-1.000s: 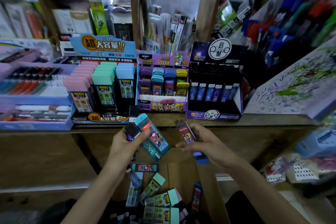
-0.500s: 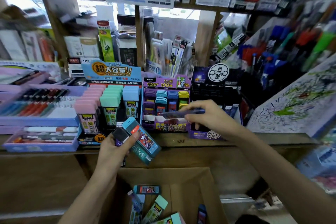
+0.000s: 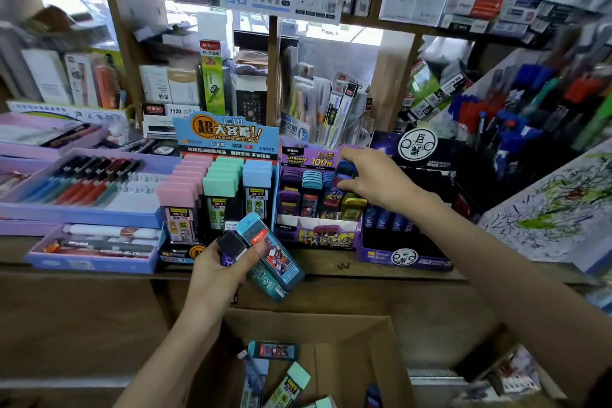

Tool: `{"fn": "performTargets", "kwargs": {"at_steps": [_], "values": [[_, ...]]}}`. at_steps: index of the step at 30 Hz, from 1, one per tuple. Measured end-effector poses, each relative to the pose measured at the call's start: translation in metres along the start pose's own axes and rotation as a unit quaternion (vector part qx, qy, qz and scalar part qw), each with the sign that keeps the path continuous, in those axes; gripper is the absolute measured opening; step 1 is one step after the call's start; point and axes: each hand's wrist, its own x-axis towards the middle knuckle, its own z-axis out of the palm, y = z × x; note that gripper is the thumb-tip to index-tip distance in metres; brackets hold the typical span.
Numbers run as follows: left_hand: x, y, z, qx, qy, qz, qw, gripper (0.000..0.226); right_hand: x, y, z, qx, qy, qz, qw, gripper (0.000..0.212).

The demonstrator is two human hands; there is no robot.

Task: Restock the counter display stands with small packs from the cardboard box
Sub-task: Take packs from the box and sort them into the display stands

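Has carried a blue pack (image 3: 342, 177) up from over the box (image 3: 381, 358) to the purple stand (image 3: 318, 237) on the surface (image 3: 331, 267), pinched in the right hand (image 3: 374, 182), now being slotted into its rows. Still grips spare packs (image 3: 275, 255) in the left hand (image 3: 215, 272). Leaves more in the box.

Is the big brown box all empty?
Not empty. The open brown cardboard box has a mint-capped small pack and a blue small pack lying inside, plus others.
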Motion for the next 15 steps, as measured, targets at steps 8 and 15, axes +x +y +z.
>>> {"fn": "performTargets", "kwargs": {"at_steps": [8, 15], "values": [[0.0, 0.002, 0.001, -0.005, -0.002, -0.002, 1.0, 0.03, 0.007, 0.003, 0.024, -0.099, 0.024, -0.01, 0.995, 0.045], [0.002, 0.01, 0.006, 0.007, -0.011, 0.02, 1.0, 0.019, -0.006, -0.014, 0.009, -0.003, 0.04, -0.044, 0.998, 0.03]]}}
